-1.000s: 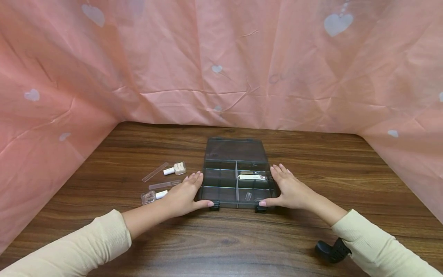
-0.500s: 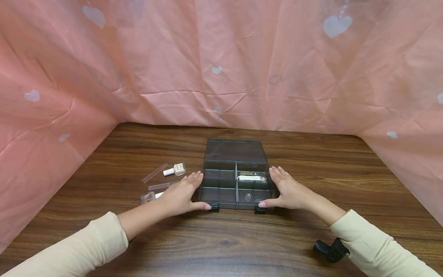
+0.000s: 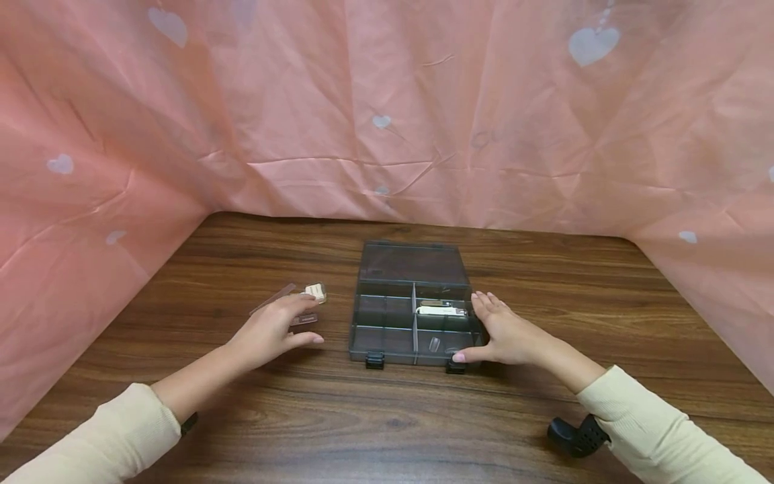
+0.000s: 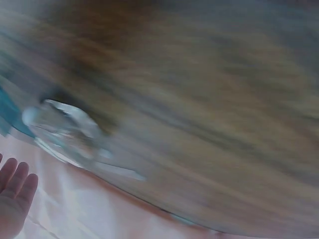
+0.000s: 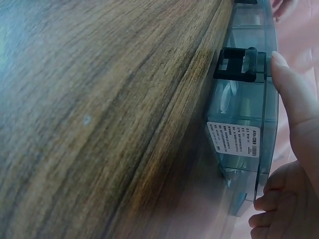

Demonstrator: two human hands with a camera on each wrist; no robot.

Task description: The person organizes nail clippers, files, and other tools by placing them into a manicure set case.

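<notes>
In the head view my left hand [image 3: 266, 336] hangs low over the table's left part with fingers bent and thumb apart. Its fingertips overlap a nail polish bottle [image 3: 315, 292]; thin clear strips [image 3: 305, 319] show around the fingers. A bottle-like clear shape [image 4: 70, 132] is blurred in the left wrist view. My right hand [image 3: 510, 333] rests against the right side of a dark see-through compartment box [image 3: 387, 343], thumb at the front rim by a latch [image 3: 456, 365]. White nail clippers [image 3: 440, 311] lie in the box's right half, with small clear pieces [image 3: 434, 345] nearer the front.
The box's lid [image 3: 414, 262] lies back behind it. A white printed label [image 5: 234, 139] is on the box wall. Pink cloth with hearts [image 3: 338, 134] hangs around the wooden table [image 3: 387, 423]. A black piece [image 3: 577, 437] sits under the right sleeve.
My left hand has left the box's left side and moved left over the small items, covering the clear bottle with the white cap. My right hand stays at the box.
</notes>
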